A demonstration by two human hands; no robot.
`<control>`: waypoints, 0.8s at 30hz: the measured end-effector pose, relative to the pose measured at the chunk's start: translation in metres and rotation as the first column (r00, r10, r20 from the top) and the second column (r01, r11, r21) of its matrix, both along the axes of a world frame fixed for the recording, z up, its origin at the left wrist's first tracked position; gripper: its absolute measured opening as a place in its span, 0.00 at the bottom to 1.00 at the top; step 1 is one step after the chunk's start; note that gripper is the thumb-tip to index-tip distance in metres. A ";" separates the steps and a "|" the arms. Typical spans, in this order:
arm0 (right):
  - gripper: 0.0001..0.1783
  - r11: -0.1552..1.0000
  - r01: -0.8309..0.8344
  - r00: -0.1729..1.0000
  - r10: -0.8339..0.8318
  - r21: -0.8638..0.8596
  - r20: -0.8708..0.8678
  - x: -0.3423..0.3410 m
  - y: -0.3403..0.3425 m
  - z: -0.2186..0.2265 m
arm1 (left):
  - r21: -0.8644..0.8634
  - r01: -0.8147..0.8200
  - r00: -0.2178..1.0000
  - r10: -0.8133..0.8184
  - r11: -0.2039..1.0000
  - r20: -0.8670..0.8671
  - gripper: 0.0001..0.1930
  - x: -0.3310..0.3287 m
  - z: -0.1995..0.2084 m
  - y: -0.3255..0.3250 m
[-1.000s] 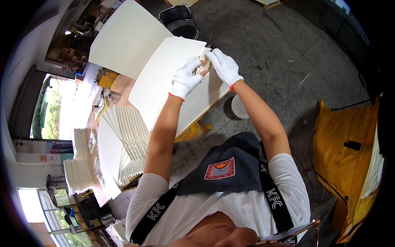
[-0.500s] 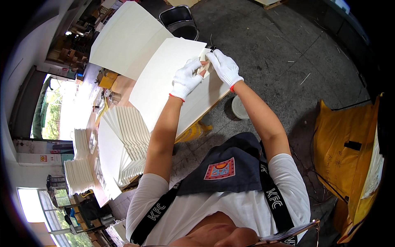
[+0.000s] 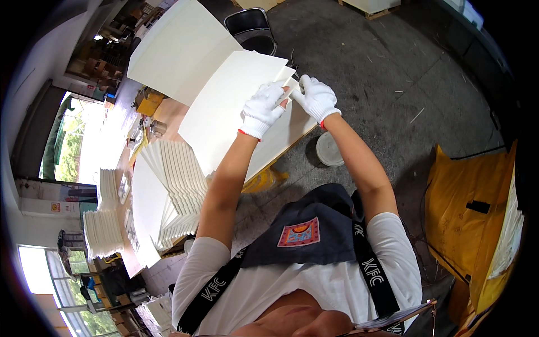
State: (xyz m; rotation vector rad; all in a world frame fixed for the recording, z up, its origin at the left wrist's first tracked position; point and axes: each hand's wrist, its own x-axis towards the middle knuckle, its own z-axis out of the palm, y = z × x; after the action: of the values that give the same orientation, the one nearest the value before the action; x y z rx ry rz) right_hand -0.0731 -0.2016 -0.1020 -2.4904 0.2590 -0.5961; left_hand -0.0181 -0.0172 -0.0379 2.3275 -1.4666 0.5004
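Note:
Both my hands wear white knitted gloves with red cuffs. A large white sheet (image 3: 224, 106) lies on the table in front of me. At its right end, my left hand (image 3: 263, 109) is closed round a narrow folded white strip (image 3: 289, 92), and its bare fingertips show against it. My right hand (image 3: 318, 100) is just to the right, at the strip's outer edge. Its thumb and forefinger are apart, the other fingers loosely bent. Whether the thumb touches the strip is hard to see.
A fanned pile of folded white sheets (image 3: 174, 180) and another white stack (image 3: 104, 233) stand on the table at left. Beyond is a larger white panel (image 3: 182, 48). A black chair (image 3: 250, 28), a pale bucket (image 3: 329, 149) and a big yellow bag (image 3: 466, 208) stand around.
My right hand has drawn slightly right and back from the sheet's corner, its thumb and forefinger parting. My left hand stays at the strip. The view has shifted slightly.

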 end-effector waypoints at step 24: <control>0.25 0.932 -0.264 0.952 0.294 -0.249 0.091 0.009 -0.021 0.046 | 0.012 -0.122 0.989 0.123 0.992 -0.081 0.18 0.025 -0.007 -0.011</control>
State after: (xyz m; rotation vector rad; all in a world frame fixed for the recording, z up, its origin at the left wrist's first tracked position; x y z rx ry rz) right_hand -0.0640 -0.2224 -0.0562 -2.6337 -0.2267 -0.6940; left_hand 0.0074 -0.0283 -0.0446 2.4245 -1.2965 0.4274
